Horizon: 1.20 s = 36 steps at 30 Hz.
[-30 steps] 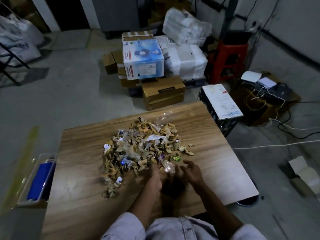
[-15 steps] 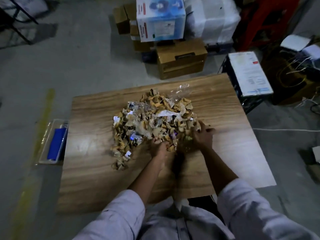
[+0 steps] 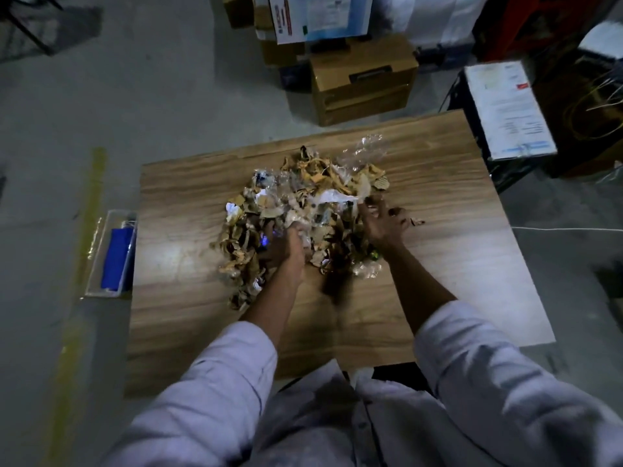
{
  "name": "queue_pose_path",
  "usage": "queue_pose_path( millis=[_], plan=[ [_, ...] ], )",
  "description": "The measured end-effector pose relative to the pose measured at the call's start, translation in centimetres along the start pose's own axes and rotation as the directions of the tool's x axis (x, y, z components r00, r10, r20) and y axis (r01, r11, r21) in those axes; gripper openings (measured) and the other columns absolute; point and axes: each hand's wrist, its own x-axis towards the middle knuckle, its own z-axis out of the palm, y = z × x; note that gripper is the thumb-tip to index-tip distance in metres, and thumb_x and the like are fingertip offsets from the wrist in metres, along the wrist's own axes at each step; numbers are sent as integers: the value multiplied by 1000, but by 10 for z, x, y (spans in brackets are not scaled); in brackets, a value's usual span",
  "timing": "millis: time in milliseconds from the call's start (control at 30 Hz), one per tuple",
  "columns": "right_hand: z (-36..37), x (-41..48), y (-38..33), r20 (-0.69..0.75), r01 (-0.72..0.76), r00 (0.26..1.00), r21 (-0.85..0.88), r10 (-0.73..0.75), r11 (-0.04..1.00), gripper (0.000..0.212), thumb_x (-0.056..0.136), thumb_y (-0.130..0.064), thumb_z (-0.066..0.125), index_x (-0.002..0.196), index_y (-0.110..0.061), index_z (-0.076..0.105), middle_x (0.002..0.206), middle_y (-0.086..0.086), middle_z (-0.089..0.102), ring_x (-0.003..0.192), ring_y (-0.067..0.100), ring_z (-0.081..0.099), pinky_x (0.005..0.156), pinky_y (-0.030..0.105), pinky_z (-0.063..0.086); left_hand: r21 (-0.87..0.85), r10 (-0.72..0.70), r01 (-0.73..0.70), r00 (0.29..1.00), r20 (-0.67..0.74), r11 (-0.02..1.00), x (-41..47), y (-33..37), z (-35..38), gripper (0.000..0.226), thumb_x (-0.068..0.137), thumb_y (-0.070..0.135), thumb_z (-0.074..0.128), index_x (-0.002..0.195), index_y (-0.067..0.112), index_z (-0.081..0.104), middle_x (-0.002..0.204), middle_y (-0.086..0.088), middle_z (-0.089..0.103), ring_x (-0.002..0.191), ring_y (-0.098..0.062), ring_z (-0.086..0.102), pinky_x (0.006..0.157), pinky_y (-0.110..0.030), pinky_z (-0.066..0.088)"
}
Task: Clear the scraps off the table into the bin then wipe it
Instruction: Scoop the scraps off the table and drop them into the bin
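While scraps (image 3: 305, 183) lie between them, right grip (image 3: 384, 221) presses splayed, left grip (image 3: 282, 246) unreadable.

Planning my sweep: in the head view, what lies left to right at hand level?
Yellow floor stripe → clear plastic tray holding a blue object → left hand → right hand, both in the brown paper-and-plastic scrap heap on the wood-grain table → stray brown scrap → white floor cable.
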Motion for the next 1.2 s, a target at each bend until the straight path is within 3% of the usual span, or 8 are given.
queue_pose_path(
  millis=[167,300,533,733,867,933,1033,1200],
  plan=[
    [44,-15,-17,112,20,993,54,-26,998,87,93,-84,31,162,-31,30,171,21,9,157,46,3,126,61,4,9,32,-33,989,147,999,-7,-7,21,55,81,35,70,130,38,45,125,-10,60,111,-32,58,95,-49,50],
    [56,-42,-29,137,-123,988,474,65,872,92,85,-85,43,162,-36,29,172,15,13,152,42,27,119,60,35,-35,48,-42,982,181,998,-10,-18,24,56,84,37,69,135,38,46,128,-5,56,114,-26,54,97,-48,48],
    [87,-54,0,157,-132,987,659,36,741,108,61,-105,48,147,-41,47,164,8,33,143,35,43,113,62,42,-123,109,-84,970,217,989,-41,-26,18,47,101,33,55,145,30,38,118,-4,60,97,-22,60,91,-46,53],
    [37,-120,-32,71,8,994,719,-85,695,30,100,-62,52,107,-35,62,138,2,45,124,19,53,102,43,47,-178,37,17,954,298,984,2,-70,29,109,49,84,79,143,39,46,126,-5,69,107,-27,71,91,-56,58],
    [19,-145,-34,28,77,987,770,-155,633,30,95,-59,56,105,-34,69,131,5,56,122,20,61,107,51,51,-263,169,-94,946,277,960,-63,-31,12,77,66,49,84,134,40,49,115,-5,70,102,-27,71,90,-55,59],
    [7,-155,-33,28,103,979,788,-203,607,19,104,-41,57,105,-30,72,118,2,69,107,14,69,87,36,59,-330,270,-179,929,252,927,-71,-26,9,54,81,26,80,126,40,53,101,1,72,90,-20,71,86,-52,59],
    [-6,-158,-26,1,155,965,804,-262,574,12,105,-21,61,110,-17,71,96,-2,76,82,12,70,62,30,52,-338,344,-264,916,205,903,-75,-20,1,67,86,8,76,143,27,47,104,6,70,89,-12,70,80,-41,61],
    [-15,-166,-26,80,42,972,864,-220,502,64,83,-53,80,136,-33,51,135,3,65,119,28,66,79,49,60,-125,457,-442,877,147,888,-72,-19,-12,76,88,5,75,153,21,38,123,5,57,83,-1,65,68,-27,63]
  ],
)
